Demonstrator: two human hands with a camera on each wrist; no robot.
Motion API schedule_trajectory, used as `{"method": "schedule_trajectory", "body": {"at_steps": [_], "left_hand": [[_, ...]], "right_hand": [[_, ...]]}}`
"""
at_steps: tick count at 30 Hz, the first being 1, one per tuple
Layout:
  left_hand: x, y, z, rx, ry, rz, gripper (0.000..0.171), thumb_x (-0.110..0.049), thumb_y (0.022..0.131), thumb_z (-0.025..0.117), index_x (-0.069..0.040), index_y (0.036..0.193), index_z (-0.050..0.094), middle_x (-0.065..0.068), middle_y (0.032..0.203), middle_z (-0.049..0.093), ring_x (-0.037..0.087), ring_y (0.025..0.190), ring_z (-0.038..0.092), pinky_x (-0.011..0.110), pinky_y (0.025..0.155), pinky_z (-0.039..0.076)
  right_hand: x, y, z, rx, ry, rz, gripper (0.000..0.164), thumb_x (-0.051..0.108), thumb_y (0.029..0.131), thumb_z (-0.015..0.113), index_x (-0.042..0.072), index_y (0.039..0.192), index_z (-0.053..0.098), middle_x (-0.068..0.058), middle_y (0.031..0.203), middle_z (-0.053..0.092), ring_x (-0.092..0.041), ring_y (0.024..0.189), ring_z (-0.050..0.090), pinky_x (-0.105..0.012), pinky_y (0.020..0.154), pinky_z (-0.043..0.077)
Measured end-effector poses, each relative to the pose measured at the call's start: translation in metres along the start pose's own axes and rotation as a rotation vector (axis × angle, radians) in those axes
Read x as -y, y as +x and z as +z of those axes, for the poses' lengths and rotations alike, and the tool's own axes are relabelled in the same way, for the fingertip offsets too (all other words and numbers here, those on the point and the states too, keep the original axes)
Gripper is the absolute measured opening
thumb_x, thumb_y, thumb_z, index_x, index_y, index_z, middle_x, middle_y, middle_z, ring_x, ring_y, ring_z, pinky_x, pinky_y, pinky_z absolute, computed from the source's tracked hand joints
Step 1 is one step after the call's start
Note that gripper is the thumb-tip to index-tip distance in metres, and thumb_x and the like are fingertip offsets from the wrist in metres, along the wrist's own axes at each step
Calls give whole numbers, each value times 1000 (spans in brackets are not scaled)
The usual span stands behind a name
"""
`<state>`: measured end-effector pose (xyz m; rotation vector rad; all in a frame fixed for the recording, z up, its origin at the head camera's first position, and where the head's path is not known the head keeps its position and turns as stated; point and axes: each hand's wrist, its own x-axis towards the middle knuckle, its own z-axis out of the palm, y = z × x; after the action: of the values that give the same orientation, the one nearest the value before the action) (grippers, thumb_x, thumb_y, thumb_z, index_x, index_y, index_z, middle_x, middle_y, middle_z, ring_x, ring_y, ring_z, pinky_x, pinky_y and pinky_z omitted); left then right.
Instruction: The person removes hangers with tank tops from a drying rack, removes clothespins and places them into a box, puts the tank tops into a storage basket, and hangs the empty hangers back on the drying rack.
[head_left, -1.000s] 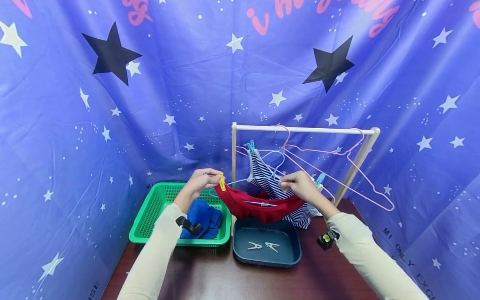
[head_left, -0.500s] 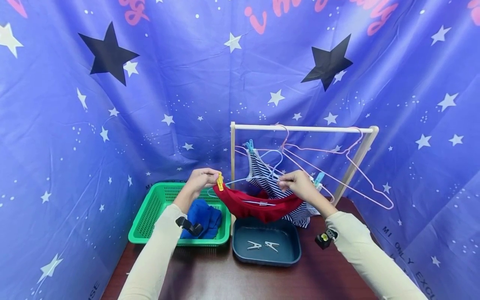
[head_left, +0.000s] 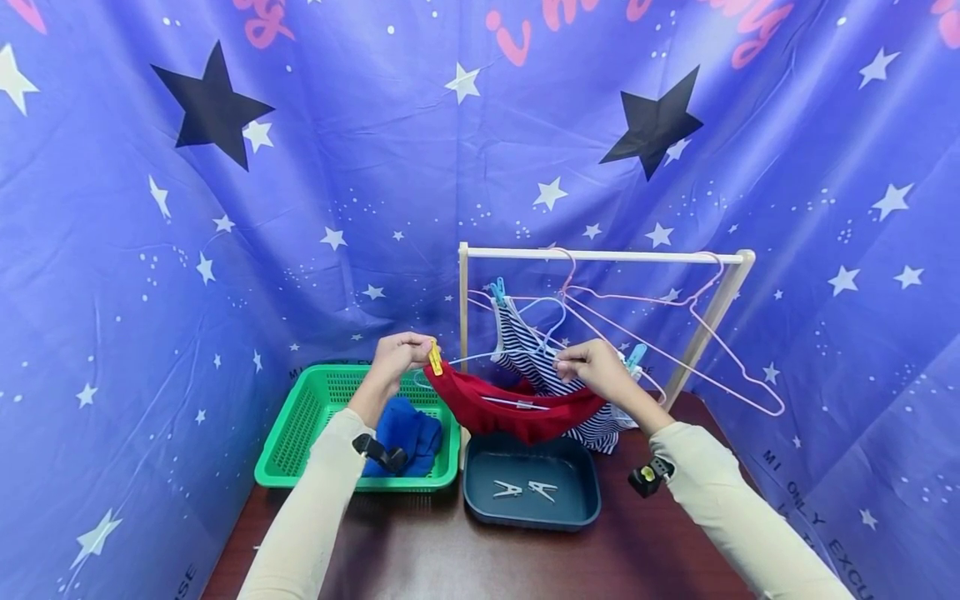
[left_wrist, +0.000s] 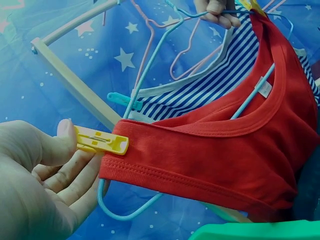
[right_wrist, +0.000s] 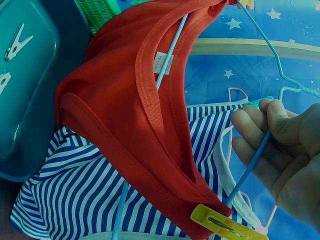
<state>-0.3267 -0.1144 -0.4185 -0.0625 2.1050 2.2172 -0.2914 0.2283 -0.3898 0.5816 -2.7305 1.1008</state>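
A red sleeveless top (head_left: 517, 421) hangs on a light blue hanger (right_wrist: 255, 160) held out over the table. My left hand (head_left: 401, 358) pinches the yellow clothespin (left_wrist: 102, 140) clipped to the top's shoulder strap, with the thumb at its handle end. At the other strap sits a second yellow clothespin (right_wrist: 225, 222). My right hand (head_left: 596, 368) grips the hanger's wire just below its hook, fingers curled round it. Close behind the red top is a blue-and-white striped top (right_wrist: 85, 195), with a light blue clothespin (head_left: 637, 357) at its right shoulder and another at its left.
A wooden rack (head_left: 600, 254) with pink hangers (head_left: 697, 305) stands behind. Below the red top lies a dark tray (head_left: 487, 517) holding white clothespins (head_left: 542, 491). To its left, a green basket (head_left: 273, 446) contains blue cloth (head_left: 408, 437). Patterned curtains surround the table (head_left: 420, 550).
The left hand and its clothespin have shifted very slightly left, while the head view has drifted a little too. Both hands keep their hold.
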Motion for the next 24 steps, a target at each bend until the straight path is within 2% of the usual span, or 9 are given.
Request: {"method": "schedule_trajectory", "body": {"at_steps": [4,9,13,16,24], "left_hand": [[-1,0,0,-30,-13,24,26,-1,96,65,8,119,69,0,90,77,7,76,72,34,87,61],[-1,0,1,-59,-40,55,24,-1,96,65,10,117,69,1,87,77,7,71,72,26,76,61],[-1,-1,3,-72,-62,81,23,2,96,65,14,115,68,-2,80,75,7,67,71,24,70,60],[-2,-1,3,-88,-83,103,23,4,95,64,16,114,67,-4,77,74,8,66,71,24,69,61],[-6,-3,3,-119,-112,124,26,2,96,65,18,117,65,-6,75,74,6,66,71,24,72,61]], "right_hand": [[0,0,0,-2,5,-7,11,-2,93,68,-8,94,77,-16,73,74,-27,67,74,-38,72,62],[-1,0,1,-6,11,-6,12,-3,93,68,-10,97,76,-17,73,74,-29,67,74,-35,70,62],[-1,0,1,1,30,10,14,-4,94,67,-13,101,74,-20,76,74,-35,70,74,-36,70,62],[-1,0,0,4,34,16,15,-4,94,67,-13,102,74,-21,77,74,-38,72,74,-36,70,62],[-4,-1,0,-8,31,13,13,-3,93,68,-10,101,76,-20,77,75,-32,69,74,-36,70,62]]}}
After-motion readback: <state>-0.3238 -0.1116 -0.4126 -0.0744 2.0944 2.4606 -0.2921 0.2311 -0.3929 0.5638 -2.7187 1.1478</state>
